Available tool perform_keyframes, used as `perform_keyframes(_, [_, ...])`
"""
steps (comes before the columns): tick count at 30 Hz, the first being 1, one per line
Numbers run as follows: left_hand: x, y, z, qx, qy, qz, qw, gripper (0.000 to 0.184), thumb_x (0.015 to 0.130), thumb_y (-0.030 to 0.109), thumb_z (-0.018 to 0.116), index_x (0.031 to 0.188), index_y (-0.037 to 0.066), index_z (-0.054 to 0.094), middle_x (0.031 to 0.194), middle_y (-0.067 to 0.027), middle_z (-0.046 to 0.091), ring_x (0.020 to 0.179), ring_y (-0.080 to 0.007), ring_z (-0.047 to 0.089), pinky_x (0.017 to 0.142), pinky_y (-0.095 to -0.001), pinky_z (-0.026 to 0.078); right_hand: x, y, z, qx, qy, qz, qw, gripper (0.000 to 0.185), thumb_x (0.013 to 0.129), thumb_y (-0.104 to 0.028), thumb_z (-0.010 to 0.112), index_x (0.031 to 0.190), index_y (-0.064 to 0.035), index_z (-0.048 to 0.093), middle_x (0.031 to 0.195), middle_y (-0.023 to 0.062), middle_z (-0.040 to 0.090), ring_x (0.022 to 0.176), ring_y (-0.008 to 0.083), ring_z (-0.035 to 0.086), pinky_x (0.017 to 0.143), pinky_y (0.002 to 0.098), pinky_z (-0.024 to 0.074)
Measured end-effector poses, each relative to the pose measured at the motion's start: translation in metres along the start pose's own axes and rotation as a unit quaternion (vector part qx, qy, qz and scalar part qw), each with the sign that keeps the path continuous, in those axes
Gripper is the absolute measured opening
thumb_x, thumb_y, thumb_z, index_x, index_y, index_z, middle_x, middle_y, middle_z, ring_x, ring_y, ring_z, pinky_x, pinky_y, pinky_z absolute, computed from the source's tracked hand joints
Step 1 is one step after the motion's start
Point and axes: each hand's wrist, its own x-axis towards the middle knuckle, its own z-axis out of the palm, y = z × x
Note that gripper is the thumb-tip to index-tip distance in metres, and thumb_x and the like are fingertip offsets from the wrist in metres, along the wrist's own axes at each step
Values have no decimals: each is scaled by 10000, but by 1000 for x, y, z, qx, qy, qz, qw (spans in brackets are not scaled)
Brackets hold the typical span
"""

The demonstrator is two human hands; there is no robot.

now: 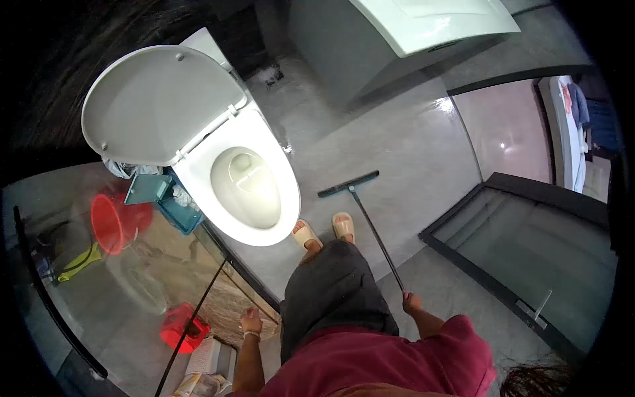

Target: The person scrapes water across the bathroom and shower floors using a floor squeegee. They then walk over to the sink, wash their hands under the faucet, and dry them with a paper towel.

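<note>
My right hand (412,304) is closed around the upper end of the thin dark handle of a floor squeegee (377,235). Its wide, dark blade (331,190) rests on the wet grey floor, just ahead of my sandalled feet (343,227). Down at my left side hangs my left hand (251,321), its fingers loosely bent and apart, with nothing visible in it. It is near the glass partition and its dark edge (198,308). Ahead to the left stands a white toilet (288,198) with its lid (165,106) raised.
Beside the toilet is a teal bin (182,215) with its lid up and crumpled paper inside. Behind glass are a red bucket (109,225), a red stool-like item (182,327) and a white basket (205,357). A washbasin (436,23) juts out ahead; a glass door (522,245) stands ajar at right.
</note>
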Motion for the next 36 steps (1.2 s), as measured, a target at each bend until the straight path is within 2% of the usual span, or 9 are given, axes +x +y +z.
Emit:
perform_keyframes(5, [-8, 48, 3, -23, -40, -8, 999, 358, 741, 325, 510, 939, 27, 506, 942, -196, 496, 770, -268, 522, 610, -348, 438, 64, -59, -11, 64, -89, -10, 994, 521, 836, -416, 245, 916, 22, 515, 926, 226, 523, 891, 360, 493, 738, 413, 399])
perform_keyframes(8, [-9, 72, 8, -8, -16, -14, 1000, 377, 753, 310, 514, 971, 4, 482, 949, -170, 494, 679, -264, 546, 570, -326, 453, 156, -138, -42, -52, 82, -243, 965, 590, 838, -451, 187, 878, 42, 509, 726, 203, 560, 630, 318, 565, 545, 388, 449])
perform_keyframes(10, [-31, 99, 11, -9, 9, -17, 1000, 367, 758, 299, 513, 970, 1, 482, 965, -167, 488, 685, -254, 547, 566, -327, 456, 168, -229, -105, 5, 5, -163, 987, 579, 821, -466, 240, 860, 42, 515, 708, 194, 556, 544, 322, 552, 465, 392, 439])
perform_keyframes(13, [-24, 79, 16, -38, 48, -2, 998, 330, 767, 271, 509, 958, 3, 494, 1011, -148, 468, 680, -211, 546, 540, -308, 459, 155, -337, -159, 93, 46, -144, 984, 536, 813, -437, 298, 965, 36, 502, 960, 244, 508, 947, 362, 466, 801, 411, 373])
perform_keyframes(17, [-68, 130, 37, -80, 48, -52, 994, 307, 768, 228, 513, 959, -11, 489, 899, -109, 520, 657, -167, 533, 519, -266, 452, 167, -433, -211, 123, 30, -176, 976, 539, 814, -440, 281, 920, 28, 527, 910, 240, 525, 918, 371, 478, 782, 420, 385])
perform_keyframes(20, [-88, 154, 50, -118, 49, -54, 990, 269, 760, 199, 518, 895, -32, 494, 758, -87, 534, 615, -144, 508, 507, -250, 435, 154, -437, -238, 118, 82, -206, 968, 509, 819, -428, 277, 890, 1, 543, 889, 219, 537, 877, 372, 492, 750, 425, 396])
perform_keyframes(25, [-113, 193, 77, -100, 57, -94, 989, 274, 760, 219, 506, 849, -39, 530, 728, -113, 556, 630, -192, 531, 580, -295, 436, 149, -257, -192, 40, 76, -265, 960, 538, 827, -421, 255, 910, 39, 521, 874, 237, 533, 844, 379, 498, 731, 419, 390])
perform_keyframes(28, [-73, 139, 103, -52, 64, -1, 997, 256, 753, 195, 499, 855, -38, 530, 715, -116, 558, 632, -186, 531, 542, -272, 438, 128, -222, -176, -36, 35, -215, 975, 492, 827, -374, 313, 807, 79, 505, 754, 272, 537, 702, 386, 537, 595, 451, 417])
perform_keyframes(36, [-111, 232, 113, -148, 40, -32, 988, 266, 762, 220, 513, 878, -19, 497, 703, -57, 514, 602, -123, 503, 483, -244, 437, 167, -410, -213, 157, -49, -160, 973, 527, 808, -439, 305, 883, 38, 515, 876, 228, 536, 915, 333, 500, 743, 387, 414])
